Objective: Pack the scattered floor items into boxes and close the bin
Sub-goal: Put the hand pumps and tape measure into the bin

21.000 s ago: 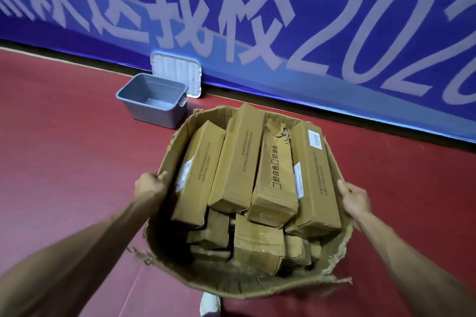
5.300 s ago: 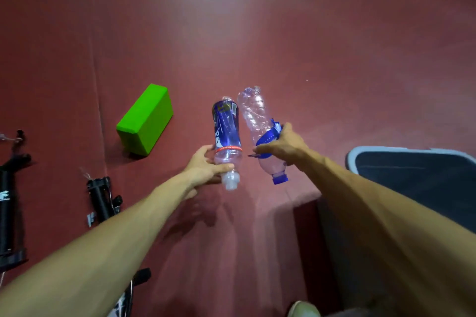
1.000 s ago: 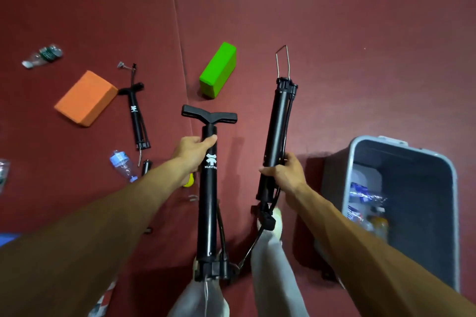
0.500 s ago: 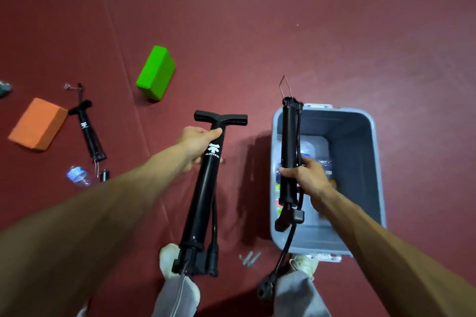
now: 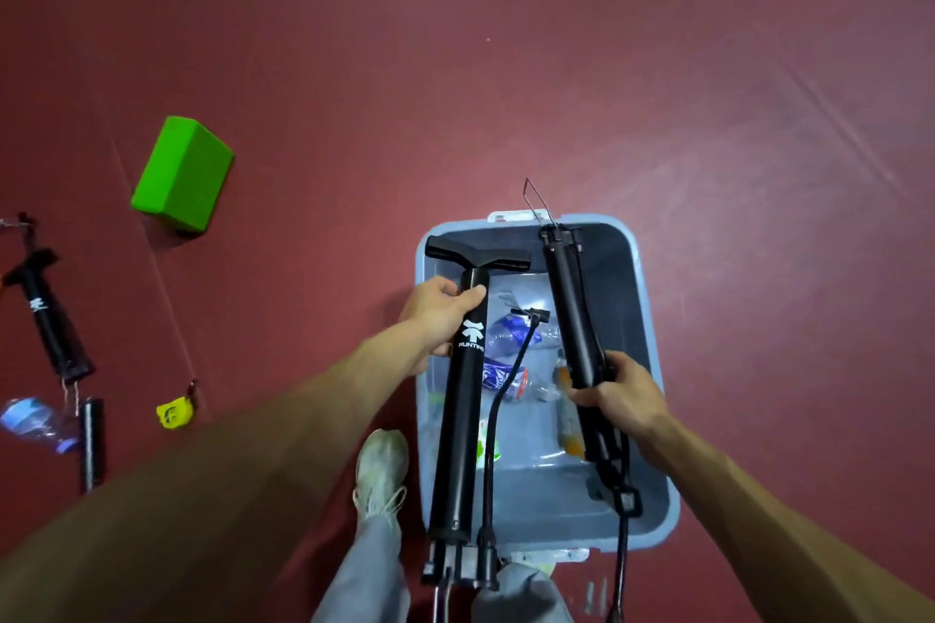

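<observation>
Black T-handled pump (image 5: 465, 400) is gripped in the left hand (image 5: 439, 316), slimmer pump (image 5: 570, 314) in the right hand (image 5: 620, 397), fingers curled round each barrel. Both long axes run lengthwise over the grey bin (image 5: 620, 278), directly beneath the fingers.

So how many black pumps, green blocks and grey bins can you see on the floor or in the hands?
Black pumps: 3 (left-hand pump, right-hand pump, floor pump)
Green blocks: 1 (green block)
Grey bins: 1 (grey bin)
Total: 5
</observation>
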`<control>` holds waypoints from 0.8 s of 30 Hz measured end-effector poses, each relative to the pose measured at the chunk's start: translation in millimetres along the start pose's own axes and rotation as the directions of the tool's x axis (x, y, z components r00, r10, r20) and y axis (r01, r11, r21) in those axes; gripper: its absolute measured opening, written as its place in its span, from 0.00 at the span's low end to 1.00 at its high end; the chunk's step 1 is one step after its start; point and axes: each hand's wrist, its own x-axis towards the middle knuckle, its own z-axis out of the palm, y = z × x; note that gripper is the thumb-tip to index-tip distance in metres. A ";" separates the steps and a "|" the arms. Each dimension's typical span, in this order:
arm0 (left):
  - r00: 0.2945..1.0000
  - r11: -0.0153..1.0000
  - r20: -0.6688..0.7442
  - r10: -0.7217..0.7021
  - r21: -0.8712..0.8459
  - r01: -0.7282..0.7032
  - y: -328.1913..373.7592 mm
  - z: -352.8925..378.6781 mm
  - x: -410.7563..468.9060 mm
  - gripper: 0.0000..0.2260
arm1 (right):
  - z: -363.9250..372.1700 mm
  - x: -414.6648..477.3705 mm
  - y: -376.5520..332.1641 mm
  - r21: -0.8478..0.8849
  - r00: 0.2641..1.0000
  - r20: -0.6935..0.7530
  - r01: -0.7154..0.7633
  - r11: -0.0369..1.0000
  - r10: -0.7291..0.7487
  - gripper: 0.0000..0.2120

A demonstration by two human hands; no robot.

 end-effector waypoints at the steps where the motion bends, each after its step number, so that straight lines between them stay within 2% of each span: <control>1: 1.000 1.000 0.012 -0.010 0.023 0.009 -11.1 9.2 11.8 0.10 | 3.3 10.6 8.2 -0.007 1.000 0.005 -0.018 1.000 0.018 0.23; 4: 1.000 0.993 0.012 -0.023 0.114 0.022 -46.4 35.1 53.8 0.10 | 17.6 51.2 34.4 -0.002 0.999 -0.005 -0.048 0.999 0.048 0.24; 8: 0.997 0.973 -0.063 0.038 0.230 -0.022 -87.8 61.1 110.3 0.14 | 35.9 109.0 67.6 0.034 0.991 -0.112 -0.065 0.997 0.068 0.23; 14: 0.988 0.965 -0.145 0.061 0.263 -0.021 -126.2 86.6 180.5 0.15 | 56.1 175.6 118.6 -0.060 0.986 -0.138 -0.104 0.993 0.094 0.26; 16: 0.986 0.955 -0.162 0.031 0.295 0.019 -134.1 91.9 196.8 0.16 | 62.7 189.2 132.3 -0.072 0.979 -0.166 -0.135 0.988 0.122 0.27; 19: 0.988 0.931 -0.142 -0.063 0.348 0.110 -147.8 94.8 210.8 0.16 | 70.2 199.4 140.4 -0.049 0.960 -0.208 -0.200 0.978 0.186 0.23; 24: 0.988 0.923 -0.107 -0.110 0.358 0.142 -153.1 82.7 187.4 0.14 | 67.7 188.0 122.4 -0.149 0.975 -0.133 -0.195 0.969 0.176 0.18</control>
